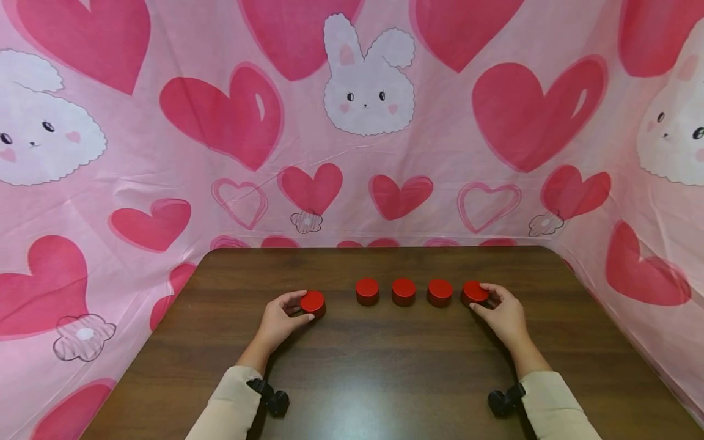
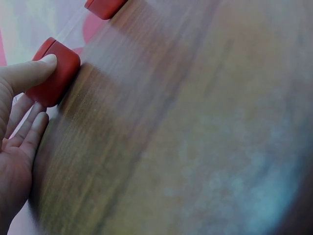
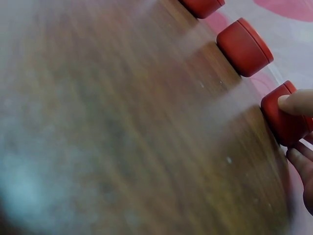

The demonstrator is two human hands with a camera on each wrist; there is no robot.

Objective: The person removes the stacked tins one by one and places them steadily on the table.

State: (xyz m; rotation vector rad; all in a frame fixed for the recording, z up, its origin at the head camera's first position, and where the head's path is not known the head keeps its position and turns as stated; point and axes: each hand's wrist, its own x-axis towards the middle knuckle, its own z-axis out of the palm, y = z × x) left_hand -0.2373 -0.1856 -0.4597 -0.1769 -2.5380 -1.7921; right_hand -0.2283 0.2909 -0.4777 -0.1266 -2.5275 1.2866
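My left hand (image 1: 280, 321) pinches a small round red tin (image 1: 313, 303) between thumb and fingers, at the left of the table. A lid seam runs round this tin in the left wrist view, and it appears to sit on the wood. At the right, my right hand (image 1: 507, 316) grips a matching red tin (image 1: 473, 294), thumb on its near side. Between the hands, three more red tins stand upright in a row: one on the left (image 1: 367, 293), one in the middle (image 1: 404, 293) and one on the right (image 1: 440, 294). A wider gap separates the left-hand tin from this row.
The tins stand on a dark brown wooden table (image 1: 352, 360) towards its far edge. Behind and along both sides hangs a pink cloth (image 1: 440, 140) with hearts and rabbits. A black wrist camera (image 1: 277, 403) sits at the left cuff, another black camera (image 1: 500, 403) at the right.
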